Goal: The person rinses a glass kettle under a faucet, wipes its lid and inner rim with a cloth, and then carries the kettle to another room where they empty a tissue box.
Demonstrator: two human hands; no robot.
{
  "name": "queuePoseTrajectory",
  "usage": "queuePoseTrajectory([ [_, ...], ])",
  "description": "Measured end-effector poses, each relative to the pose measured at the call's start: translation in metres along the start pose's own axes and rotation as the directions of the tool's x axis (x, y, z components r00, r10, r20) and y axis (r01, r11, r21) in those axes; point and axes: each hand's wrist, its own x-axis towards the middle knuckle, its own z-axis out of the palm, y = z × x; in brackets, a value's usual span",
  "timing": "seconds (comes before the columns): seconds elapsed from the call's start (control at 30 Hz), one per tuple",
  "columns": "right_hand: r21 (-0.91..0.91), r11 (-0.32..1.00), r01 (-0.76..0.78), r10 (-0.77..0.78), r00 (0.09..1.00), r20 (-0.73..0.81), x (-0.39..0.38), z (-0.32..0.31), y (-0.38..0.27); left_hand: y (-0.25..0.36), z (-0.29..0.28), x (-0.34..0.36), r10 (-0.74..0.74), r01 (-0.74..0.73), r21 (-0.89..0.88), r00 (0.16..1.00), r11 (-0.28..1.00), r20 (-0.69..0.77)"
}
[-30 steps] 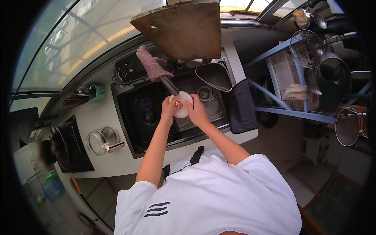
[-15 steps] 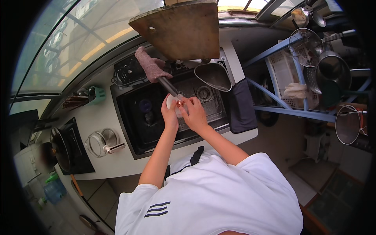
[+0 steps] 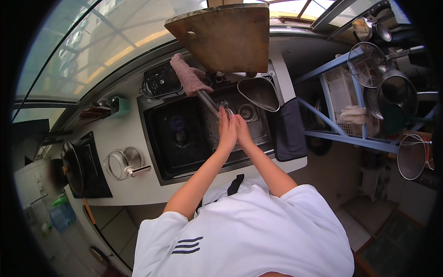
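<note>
Under the faucet (image 3: 207,101), over the dark sink (image 3: 171,173), my left hand (image 3: 227,131) and my right hand (image 3: 242,129) are brought together, palms facing and fingers stretched forward. A pale, shiny edge (image 3: 229,111) shows by the fingertips; it looks like part of a small round lid, mostly hidden between my hands. Splashing water is visible by the spout. A pink cloth (image 3: 188,79) wraps the faucet's upper part. To the left on the counter stands a glass pitcher (image 3: 116,167) with a shiny handle, beside another round glass piece (image 3: 134,158).
A large wooden cutting board (image 3: 224,39) leans behind the sink. A wire-rimmed strainer basket (image 3: 260,93) sits at its back right corner. A dark cloth (image 3: 288,134) hangs over the right edge. Far right is a blue rack (image 3: 339,136) with pans; a black stove (image 3: 92,177) lies left.
My hands were apart around the round, pale thing with a copper-coloured middle; now they are closed together and the thing is mostly covered. The view has shifted slightly.
</note>
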Motion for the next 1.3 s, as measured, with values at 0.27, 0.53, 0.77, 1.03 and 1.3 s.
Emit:
queuePoseTrajectory([
  [0.27,-0.009,1.0,0.024,-0.023,0.997,0.079,-0.02,0.025,-0.01,0.01,-0.033,0.015,-0.217,0.188,-0.383,0.975,0.904,-0.034],
  [0.53,-0.282,0.957,0.072,-0.07,0.997,0.017,-0.015,0.029,-0.031,0.039,-0.04,0.015,-0.479,0.43,-0.677,0.868,0.598,0.128],
  [0.77,-0.449,0.891,0.068,-0.099,0.994,-0.046,0.007,0.013,-0.036,0.038,-0.02,-0.013,-0.309,0.312,-0.392,0.948,0.865,0.073],
  [1.03,-0.685,0.703,0.191,-0.201,0.977,0.067,-0.005,0.015,-0.077,0.029,-0.043,0.015,-0.368,0.36,-0.173,0.93,0.917,-0.015],
  [1.3,-0.694,0.383,0.61,-0.494,0.77,0.403,-0.007,0.002,-0.046,0.001,-0.053,0.021,-0.338,0.344,-0.198,0.939,0.918,0.064],
])
